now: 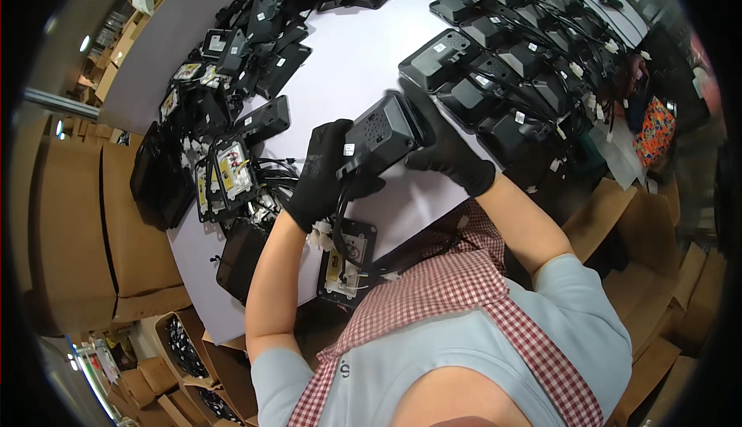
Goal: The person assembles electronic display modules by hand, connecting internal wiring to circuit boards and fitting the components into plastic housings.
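Observation:
Between my two black-gloved hands is a black plastic device housing [380,135] with a dotted speaker grille and a small white label. My left hand [321,168] grips its left end, where a black cable hangs down. Around the right end, the fingers of my right hand [448,142] are closed. Below my left hand, an open housing [348,263] with a pale circuit board and yellow label lies at the table's near edge. White connectors [320,236] dangle beside my left wrist.
Rows of closed black housings [495,64] with cables fill the table's right side. A heap of housings [267,21] curves along the far left, with open units [232,168] nearer. Cardboard boxes [69,226] stand at left; more [641,234] at right. An orange patterned cloth [655,132] hangs right.

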A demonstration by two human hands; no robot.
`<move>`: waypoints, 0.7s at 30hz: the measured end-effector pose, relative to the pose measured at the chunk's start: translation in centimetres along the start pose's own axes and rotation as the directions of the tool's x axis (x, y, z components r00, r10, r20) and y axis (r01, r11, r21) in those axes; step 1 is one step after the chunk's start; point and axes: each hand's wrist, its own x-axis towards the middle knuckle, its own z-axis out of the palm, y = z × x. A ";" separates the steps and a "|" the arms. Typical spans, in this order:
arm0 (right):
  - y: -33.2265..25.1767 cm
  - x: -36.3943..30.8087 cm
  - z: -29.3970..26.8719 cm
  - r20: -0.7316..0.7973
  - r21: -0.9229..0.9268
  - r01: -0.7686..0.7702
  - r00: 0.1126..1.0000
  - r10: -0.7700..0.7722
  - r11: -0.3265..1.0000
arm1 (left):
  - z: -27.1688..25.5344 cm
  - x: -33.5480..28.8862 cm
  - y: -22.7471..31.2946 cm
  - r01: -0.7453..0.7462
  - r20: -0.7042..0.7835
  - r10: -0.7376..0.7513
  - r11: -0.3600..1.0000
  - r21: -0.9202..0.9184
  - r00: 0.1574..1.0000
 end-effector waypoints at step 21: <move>-2.3 1.0 3.9 0.170 0.022 0.200 0.965 -0.201 0.980 | 2.0 -3.1 2.0 0.271 0.128 -0.241 0.895 -0.353 0.962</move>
